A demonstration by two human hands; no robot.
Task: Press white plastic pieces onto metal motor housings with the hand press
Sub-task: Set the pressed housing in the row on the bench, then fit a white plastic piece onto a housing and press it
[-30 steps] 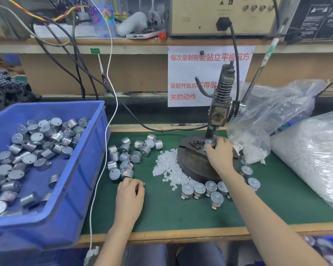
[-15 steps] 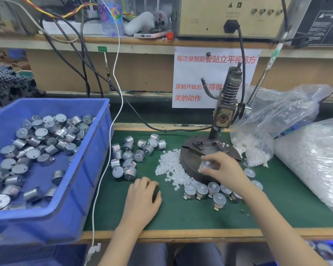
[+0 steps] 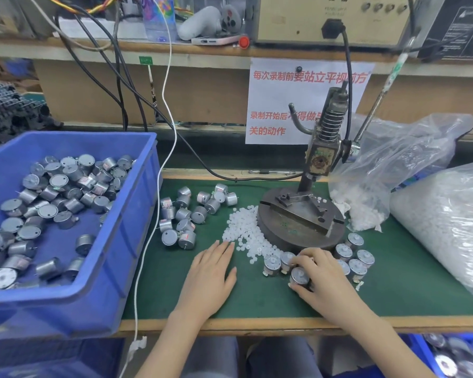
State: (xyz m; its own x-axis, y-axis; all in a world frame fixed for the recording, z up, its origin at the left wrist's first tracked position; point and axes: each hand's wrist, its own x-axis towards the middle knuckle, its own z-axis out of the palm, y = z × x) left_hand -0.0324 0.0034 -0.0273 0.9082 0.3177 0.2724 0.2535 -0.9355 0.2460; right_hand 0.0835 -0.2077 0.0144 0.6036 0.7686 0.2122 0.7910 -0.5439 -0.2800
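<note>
Seemingly the sign (image 3: 273, 105) reads 平视前方 (press (image 3: 325, 151) hiding part).

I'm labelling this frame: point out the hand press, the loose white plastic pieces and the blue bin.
hand press (image 3: 290, 237), head view, round base.
white plastic pieces (image 3: 241, 227), head view, middle of pile.
blue bin (image 3: 131, 227), head view, right wall.

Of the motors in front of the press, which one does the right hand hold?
The motor housing nearest the table edge, pinched by the right hand; the rest stand farther back, by the press base.
</note>
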